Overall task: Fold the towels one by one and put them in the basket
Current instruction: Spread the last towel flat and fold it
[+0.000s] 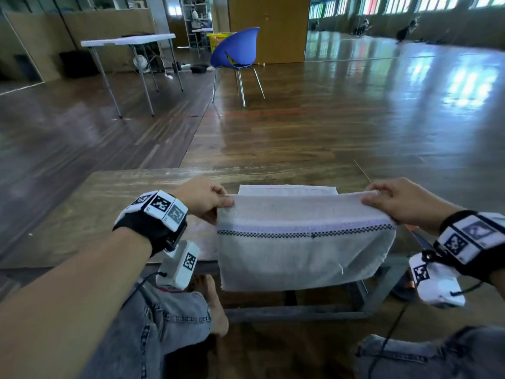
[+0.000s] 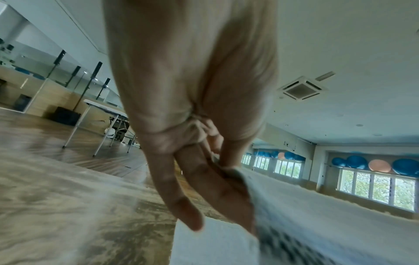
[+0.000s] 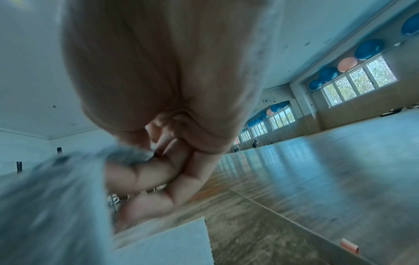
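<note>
Grey towel (image 1: 303,253) pinched by left hand (image 1: 202,199) and right hand (image 1: 396,201), wrist views blurred, basket unseen.

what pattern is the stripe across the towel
A black-and-white checked band under a pale purple stripe; head view.

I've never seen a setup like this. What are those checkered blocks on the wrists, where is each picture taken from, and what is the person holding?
No robot here: a person is folding laundry while wearing cameras. The big picture comes from a head camera looking down at both arms; the other two come from the small white cameras strapped under the patterned wristbands, looking along the fingers. The left hand and right hand each pinch an upper corner of a pale grey towel with a black checked stripe, which is draped over the near edge of a low wooden table. No basket is in reach; a yellow one stands far behind the blue chair.
</note>
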A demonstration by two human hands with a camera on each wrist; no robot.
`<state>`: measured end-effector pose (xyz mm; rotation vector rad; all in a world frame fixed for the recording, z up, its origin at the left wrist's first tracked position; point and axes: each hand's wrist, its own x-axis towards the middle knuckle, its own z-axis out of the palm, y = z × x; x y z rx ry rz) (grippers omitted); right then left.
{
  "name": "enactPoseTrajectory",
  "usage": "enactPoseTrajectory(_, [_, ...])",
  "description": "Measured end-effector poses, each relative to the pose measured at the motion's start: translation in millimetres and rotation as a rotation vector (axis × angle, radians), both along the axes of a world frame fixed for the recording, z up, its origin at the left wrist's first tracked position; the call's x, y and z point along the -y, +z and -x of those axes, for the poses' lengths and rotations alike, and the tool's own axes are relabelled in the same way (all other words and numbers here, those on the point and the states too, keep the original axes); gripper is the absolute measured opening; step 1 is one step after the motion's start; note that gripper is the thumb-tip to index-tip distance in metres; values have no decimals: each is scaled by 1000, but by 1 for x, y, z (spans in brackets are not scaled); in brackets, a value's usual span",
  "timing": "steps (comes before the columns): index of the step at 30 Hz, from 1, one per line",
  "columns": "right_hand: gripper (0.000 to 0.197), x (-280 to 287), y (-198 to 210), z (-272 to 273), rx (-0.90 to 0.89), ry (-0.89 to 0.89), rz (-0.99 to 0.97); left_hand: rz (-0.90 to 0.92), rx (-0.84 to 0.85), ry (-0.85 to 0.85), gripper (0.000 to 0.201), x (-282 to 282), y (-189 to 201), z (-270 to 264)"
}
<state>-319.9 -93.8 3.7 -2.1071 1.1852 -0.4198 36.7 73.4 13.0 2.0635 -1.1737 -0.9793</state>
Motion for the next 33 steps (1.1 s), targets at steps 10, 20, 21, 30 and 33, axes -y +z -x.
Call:
enactPoseTrajectory(10, [14,141,-62,-85,-188,-162,222,163,424,161,22,154,-62,-44])
enactPoseTrajectory(20, [11,172,-108,-109,-299,-72,173,89,544,-97,13,190,-112,-59])
enactPoseTrajectory(21, [14,171,-107,-109,-293,-54,159,96,544,-115,12,189,-111,-58])
enactPoseTrajectory(30, [11,156,-78,-97,-137,34,72,7,489,-173,4,170,-80,-56])
enactPoseTrajectory(33, [9,148,-62,-83,-19,1,108,41,442,-112,13,155,-58,-62])
